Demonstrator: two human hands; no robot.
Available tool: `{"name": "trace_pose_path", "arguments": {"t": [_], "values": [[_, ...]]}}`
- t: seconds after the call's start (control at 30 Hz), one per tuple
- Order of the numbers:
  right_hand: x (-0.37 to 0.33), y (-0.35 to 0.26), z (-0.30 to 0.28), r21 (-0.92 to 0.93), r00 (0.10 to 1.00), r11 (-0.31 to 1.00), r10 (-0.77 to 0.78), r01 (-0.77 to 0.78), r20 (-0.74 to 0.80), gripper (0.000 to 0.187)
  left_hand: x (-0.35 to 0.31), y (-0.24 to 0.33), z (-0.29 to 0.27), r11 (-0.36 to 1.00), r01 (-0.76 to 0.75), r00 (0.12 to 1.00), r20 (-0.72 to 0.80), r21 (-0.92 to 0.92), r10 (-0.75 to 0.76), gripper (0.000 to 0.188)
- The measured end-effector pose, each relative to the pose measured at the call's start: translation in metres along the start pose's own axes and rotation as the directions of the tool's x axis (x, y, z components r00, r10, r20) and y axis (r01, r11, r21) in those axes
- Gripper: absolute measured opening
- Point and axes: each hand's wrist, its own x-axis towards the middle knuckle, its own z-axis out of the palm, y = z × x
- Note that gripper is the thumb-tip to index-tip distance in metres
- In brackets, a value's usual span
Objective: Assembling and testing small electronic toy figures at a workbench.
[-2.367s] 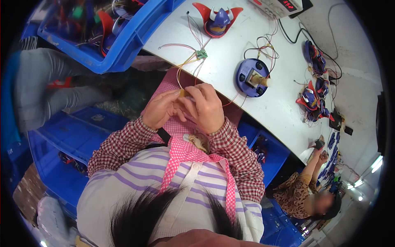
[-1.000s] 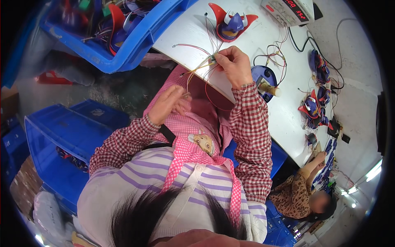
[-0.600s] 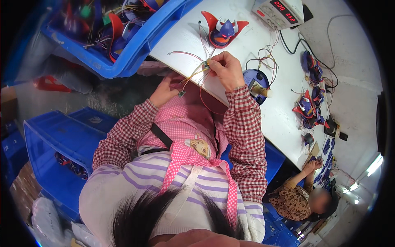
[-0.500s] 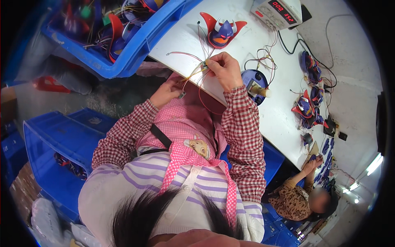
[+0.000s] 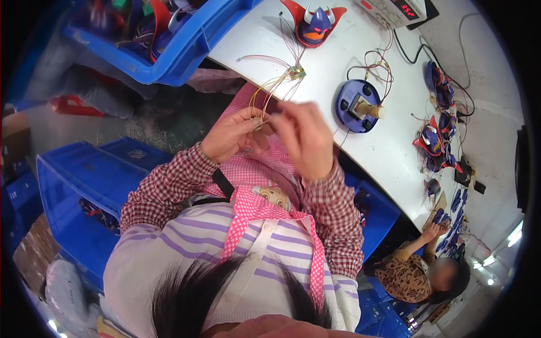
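Workshop floor shows at left; centre frame, left hand pinches thin wires, seemingly light, limp, fragile; upper centre, their circuit board, best taken by its edges; then right hand, blurred, grip unclear.

Plastic-coated wires, glossy plastic horned figure, smooth tabletop, matt cloth sleeves

Tube lights glared beyond the right edge of the bright worktop; the floor was dim, right hand blurred.
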Motion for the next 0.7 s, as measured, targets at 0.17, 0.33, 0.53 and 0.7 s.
{"name": "trace_pose_path", "arguments": {"t": [0.17,0.33,0.53,0.7], "values": [[-0.026,0.007,0.024,0.049,0.999,0.998,-0.046,0.047,-0.021,0.025,0.002,-0.006,0.011,0.994,-0.018,1.0,-0.022,0.11,0.02,0.027],[-0.025,0.024,0.019,0.147,0.999,0.988,-0.043,0.041,0.008,0.028,0.003,0.005,0.012,0.986,0.081,0.997,-0.015,0.147,-0.08,0.026],[-0.017,0.023,-0.005,0.028,0.965,0.974,-0.226,0.224,0.134,0.046,0.017,0.014,0.02,0.901,0.048,0.991,0.092,0.43,-0.096,0.025],[-0.02,0.027,-0.003,0.177,0.985,0.969,-0.166,0.173,-0.054,0.044,0.025,0.009,0.031,0.988,0.046,0.999,-0.034,0.149,-0.042,0.026]]}}
